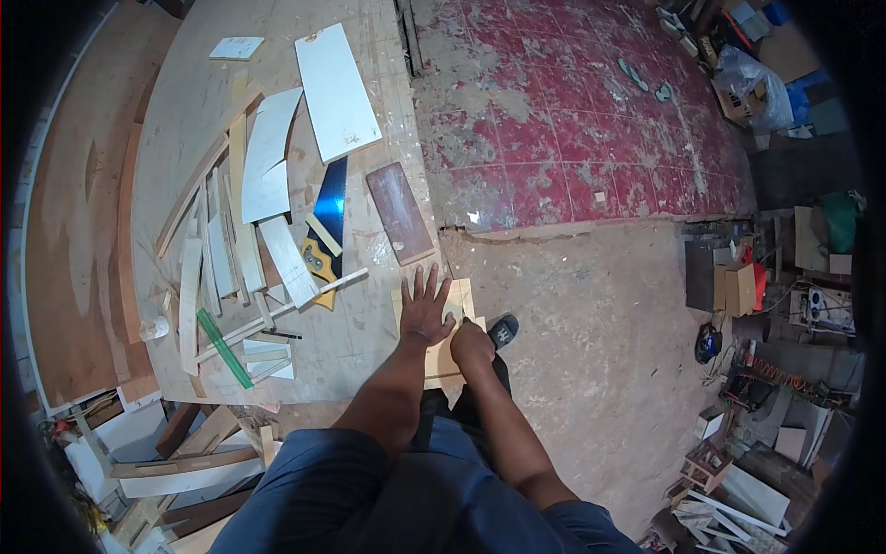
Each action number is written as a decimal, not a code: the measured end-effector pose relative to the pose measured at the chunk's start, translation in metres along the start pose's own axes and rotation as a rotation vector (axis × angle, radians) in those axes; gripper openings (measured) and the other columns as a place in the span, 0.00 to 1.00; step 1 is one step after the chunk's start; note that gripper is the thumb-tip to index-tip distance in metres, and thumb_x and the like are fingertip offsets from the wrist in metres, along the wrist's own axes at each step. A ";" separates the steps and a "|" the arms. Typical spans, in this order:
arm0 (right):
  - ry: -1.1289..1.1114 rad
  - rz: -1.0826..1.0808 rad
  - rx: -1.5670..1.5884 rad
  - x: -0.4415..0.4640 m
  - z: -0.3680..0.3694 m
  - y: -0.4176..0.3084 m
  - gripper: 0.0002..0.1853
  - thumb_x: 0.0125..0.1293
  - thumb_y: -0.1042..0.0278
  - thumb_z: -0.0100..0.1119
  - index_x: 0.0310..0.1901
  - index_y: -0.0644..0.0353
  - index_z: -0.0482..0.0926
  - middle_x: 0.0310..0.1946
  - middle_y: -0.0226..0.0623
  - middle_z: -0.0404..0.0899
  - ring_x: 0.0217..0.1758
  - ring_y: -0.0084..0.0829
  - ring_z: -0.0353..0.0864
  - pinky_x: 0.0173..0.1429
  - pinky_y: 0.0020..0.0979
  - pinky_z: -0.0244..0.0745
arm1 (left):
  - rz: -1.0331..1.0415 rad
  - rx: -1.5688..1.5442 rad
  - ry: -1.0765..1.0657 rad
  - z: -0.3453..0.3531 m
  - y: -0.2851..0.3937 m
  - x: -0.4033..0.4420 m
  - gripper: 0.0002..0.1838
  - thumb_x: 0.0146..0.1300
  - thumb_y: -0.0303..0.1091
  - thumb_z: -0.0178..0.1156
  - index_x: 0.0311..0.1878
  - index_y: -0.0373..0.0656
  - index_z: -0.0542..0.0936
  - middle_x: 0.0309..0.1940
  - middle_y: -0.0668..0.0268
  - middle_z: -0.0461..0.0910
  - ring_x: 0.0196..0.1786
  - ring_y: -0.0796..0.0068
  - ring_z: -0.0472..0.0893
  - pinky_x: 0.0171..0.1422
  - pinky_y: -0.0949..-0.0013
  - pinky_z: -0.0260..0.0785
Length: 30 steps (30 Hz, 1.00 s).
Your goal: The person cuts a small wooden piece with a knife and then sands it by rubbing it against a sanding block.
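Note:
My left hand (425, 312) lies flat with its fingers spread on a pale wooden board (443, 367) at the table's right edge. Close beside it, my right hand (472, 348) is a closed fist over the same board. A small dark bit shows by its fingers, too small to name. Just beyond my left fingertips lies a reddish-brown rectangular board (401, 212). To the left is a handsaw (330, 198) with a blue-shining blade and yellow handle, partly covered by wood strips.
White panels (338, 92), loose wood strips (245, 203), a green strip (222, 348) and a thin black pen-like stick (282, 334) lie on the worktable (360, 355). Offcuts (194, 475) are stacked below left. A cardboard box (738, 289) and clutter line the right side.

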State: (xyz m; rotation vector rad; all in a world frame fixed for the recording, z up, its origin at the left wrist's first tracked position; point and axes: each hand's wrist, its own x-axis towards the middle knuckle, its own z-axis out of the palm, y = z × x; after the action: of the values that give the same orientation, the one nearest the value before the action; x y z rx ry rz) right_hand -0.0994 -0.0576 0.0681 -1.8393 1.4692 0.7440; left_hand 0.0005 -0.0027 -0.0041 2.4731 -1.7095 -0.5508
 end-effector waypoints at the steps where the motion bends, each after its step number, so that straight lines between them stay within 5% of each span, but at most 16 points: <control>1: 0.002 -0.008 0.001 0.003 0.002 0.003 0.15 0.67 0.65 0.50 0.44 0.64 0.82 0.46 0.51 0.82 0.51 0.46 0.83 0.50 0.40 0.80 | 0.001 0.000 -0.004 -0.001 -0.001 0.001 0.44 0.52 0.52 0.55 0.74 0.52 0.57 0.77 0.57 0.39 0.78 0.46 0.36 0.75 0.35 0.27; 30: -0.044 0.013 0.015 -0.006 0.005 0.011 0.15 0.66 0.67 0.50 0.47 0.63 0.82 0.50 0.53 0.80 0.52 0.47 0.82 0.52 0.42 0.80 | -0.007 0.013 -0.011 0.001 0.000 0.000 0.45 0.52 0.54 0.56 0.74 0.54 0.56 0.78 0.58 0.38 0.78 0.48 0.35 0.76 0.36 0.26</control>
State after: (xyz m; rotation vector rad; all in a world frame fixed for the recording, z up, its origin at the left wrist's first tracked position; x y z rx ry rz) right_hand -0.1120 -0.0518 0.0681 -1.7931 1.4563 0.7728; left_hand 0.0003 -0.0025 -0.0048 2.4901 -1.7150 -0.5571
